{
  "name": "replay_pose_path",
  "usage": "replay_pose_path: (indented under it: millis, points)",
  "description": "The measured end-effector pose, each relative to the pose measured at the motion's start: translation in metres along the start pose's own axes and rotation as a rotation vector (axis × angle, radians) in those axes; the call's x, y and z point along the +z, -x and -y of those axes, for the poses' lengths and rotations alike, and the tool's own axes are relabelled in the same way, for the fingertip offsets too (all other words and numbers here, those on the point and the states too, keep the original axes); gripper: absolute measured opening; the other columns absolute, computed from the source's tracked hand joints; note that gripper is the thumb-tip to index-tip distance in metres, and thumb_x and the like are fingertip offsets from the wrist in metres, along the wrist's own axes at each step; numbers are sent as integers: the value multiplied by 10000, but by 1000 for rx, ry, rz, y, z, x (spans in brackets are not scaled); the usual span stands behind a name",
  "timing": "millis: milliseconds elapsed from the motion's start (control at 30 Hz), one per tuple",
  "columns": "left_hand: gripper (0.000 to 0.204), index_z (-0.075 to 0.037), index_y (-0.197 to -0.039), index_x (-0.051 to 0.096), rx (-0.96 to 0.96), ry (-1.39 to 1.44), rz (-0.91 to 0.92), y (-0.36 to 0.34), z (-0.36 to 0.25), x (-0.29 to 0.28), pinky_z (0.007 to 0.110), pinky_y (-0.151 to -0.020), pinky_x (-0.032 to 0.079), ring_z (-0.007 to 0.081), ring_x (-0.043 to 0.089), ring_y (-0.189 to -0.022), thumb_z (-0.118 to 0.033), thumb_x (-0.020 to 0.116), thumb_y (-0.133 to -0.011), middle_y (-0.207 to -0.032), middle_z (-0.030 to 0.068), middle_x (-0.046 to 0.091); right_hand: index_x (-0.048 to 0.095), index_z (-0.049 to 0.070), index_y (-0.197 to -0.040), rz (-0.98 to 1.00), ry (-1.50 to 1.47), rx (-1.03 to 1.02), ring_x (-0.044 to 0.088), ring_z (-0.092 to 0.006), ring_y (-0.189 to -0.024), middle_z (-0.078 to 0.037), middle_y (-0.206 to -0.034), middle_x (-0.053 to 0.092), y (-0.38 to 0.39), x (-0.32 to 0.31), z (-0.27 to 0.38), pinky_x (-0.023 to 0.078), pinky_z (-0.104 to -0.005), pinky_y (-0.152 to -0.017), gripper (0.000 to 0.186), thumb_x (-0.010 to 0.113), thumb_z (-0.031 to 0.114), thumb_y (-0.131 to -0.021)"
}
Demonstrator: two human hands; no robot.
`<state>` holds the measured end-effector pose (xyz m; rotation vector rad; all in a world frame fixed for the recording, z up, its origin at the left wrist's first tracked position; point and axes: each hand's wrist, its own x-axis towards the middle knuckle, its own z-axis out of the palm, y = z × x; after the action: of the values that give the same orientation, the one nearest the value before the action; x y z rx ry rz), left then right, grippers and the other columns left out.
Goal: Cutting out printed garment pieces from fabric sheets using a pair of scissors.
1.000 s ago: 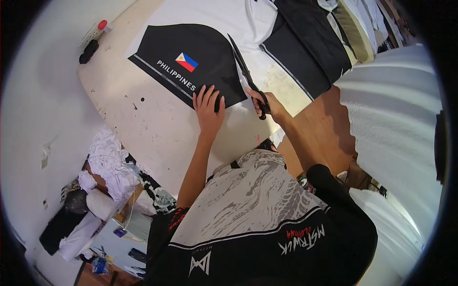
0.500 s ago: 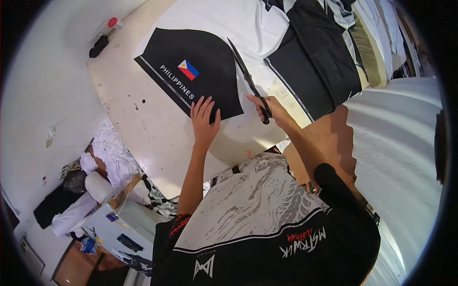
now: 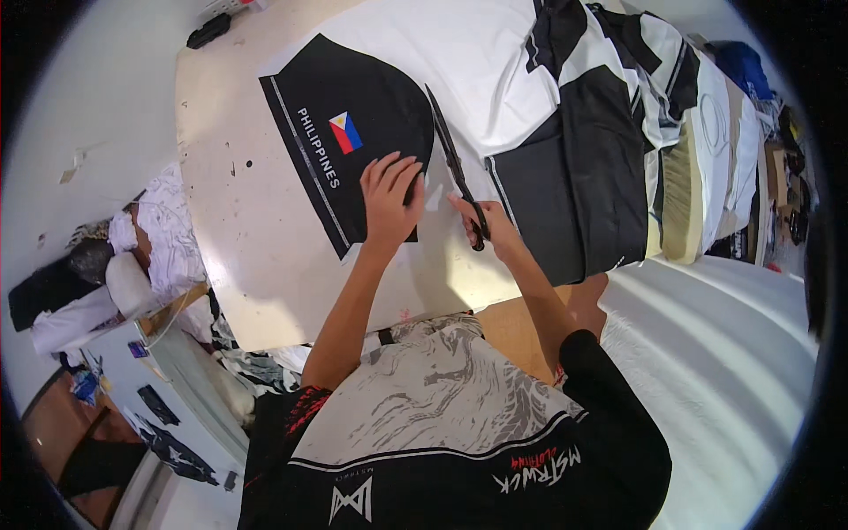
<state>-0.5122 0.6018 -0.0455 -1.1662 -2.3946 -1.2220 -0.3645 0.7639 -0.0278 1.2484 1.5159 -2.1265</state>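
Observation:
A black fabric panel (image 3: 389,97) with a curved right edge, a small flag print and a pale stripe along its left side lies on the pale table (image 3: 265,291). My left hand (image 3: 389,208) rests on its lower right part, fingers apart and slightly bent, thumb by the right edge. To the right of the panel, my right hand (image 3: 490,228) grips large black scissors (image 3: 452,159) by the handles. Their blades look closed and point away from me, along the panel's curved edge. A small white scrap (image 3: 434,196) lies between my hands.
White fabric (image 3: 442,44) spreads behind the panel. At the right, dark folded garment pieces (image 3: 601,177) lie beside stacked cloth (image 3: 685,199). A black object (image 3: 208,32) sits at the far left table corner. White cloth (image 3: 168,225) is heaped left of the table, and a pale curtain (image 3: 698,327) hangs right.
The view has shifted. The panel has turned clockwise, and my left hand has moved farther up onto it, its fingers more bent. My right hand still holds the scissors beside the curved edge.

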Motion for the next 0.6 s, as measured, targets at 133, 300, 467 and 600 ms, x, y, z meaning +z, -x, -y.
replay_pose_path:
  millis: [133,300,467,600]
  points:
    - [260,-83,-1122,735,-18,-10,-3,-5,-3,32,513,-1129,404,291,597,-1295,-95,771,-865,-1274,66,702,607,107,-689,-5,80,33,561,-111,-469,6,-579,554,-14,-10,3,444,-268,-466,549,897,553,-821]
    - [256,-82,-1108,729,-72,-17,24,-2,-6,51,513,-1074,426,310,595,-1278,-94,775,-856,-1276,77,691,576,118,-661,54,115,37,533,-107,-463,16,-579,551,-15,-28,24,412,-273,-469,506,869,464,-884]
    - [262,-88,-1093,722,-88,-63,70,10,-2,54,521,-1084,426,333,559,-1336,-94,782,-838,-1356,96,659,580,110,-670,73,261,72,543,-96,-471,19,-577,549,-29,-45,40,412,-263,-480,500,856,458,-901]
    - [266,-91,-1094,719,-141,-59,62,13,-4,55,532,-1109,418,335,551,-1352,-91,782,-835,-1378,98,652,586,110,-695,115,235,41,566,-94,-479,16,-583,557,-30,-50,43,440,-256,-478,557,868,567,-845]
